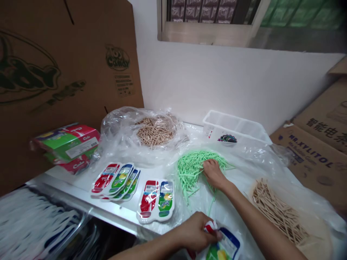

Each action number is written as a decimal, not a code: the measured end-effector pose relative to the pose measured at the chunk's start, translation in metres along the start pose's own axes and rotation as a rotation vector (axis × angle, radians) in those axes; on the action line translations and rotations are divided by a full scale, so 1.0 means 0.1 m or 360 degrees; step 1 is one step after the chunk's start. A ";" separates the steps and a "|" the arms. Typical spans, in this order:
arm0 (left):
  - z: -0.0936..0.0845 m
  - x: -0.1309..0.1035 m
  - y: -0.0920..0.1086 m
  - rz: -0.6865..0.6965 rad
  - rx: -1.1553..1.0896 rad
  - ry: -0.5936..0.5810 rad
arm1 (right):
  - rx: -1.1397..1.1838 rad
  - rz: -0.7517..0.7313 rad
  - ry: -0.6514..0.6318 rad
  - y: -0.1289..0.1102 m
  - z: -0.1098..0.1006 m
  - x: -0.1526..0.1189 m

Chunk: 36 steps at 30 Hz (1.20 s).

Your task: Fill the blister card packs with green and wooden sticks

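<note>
My left hand is closed around a two-part bottle-shaped packet at the bottom of the view. Its visible half is green and blue, and the hand covers much of the red half. My right hand reaches into a pile of thin green sticks, fingers pinched together at its right side; how many sticks they grip is hidden. A similar red and green packet lies flat on the table left of my left hand. Farther left, several more packets overlap in a fanned stack.
Tan sticks lie in a clear plastic bag behind, and more tan sticks at right. A clear plastic bin stands by the wall. Printed cartons and a large cardboard box are at left, stacked boxes at right.
</note>
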<state>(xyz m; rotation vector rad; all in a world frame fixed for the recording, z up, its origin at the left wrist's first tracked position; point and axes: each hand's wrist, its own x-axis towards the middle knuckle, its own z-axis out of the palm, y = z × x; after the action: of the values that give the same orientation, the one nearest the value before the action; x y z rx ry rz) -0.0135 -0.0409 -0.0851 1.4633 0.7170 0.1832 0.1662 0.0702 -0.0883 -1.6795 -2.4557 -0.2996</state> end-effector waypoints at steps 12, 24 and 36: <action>-1.05 0.39 0.52 0.0795 -0.0128 0.1778 | 0.0129 0.0160 0.0004 0.18 -0.24 -0.16; -0.75 1.16 0.52 0.0976 0.0032 0.1511 | 0.1409 0.0578 0.0257 0.13 -0.29 -0.13; -0.48 1.32 0.53 0.0766 -0.1127 0.1688 | 0.2004 0.1135 0.0771 -0.15 -0.09 -0.03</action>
<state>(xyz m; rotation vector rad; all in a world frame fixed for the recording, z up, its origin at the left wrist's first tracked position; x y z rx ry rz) 0.0805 0.0763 -0.0757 0.7384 0.9650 1.5023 0.1531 0.0599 -0.0815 -1.4085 -1.0524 0.6909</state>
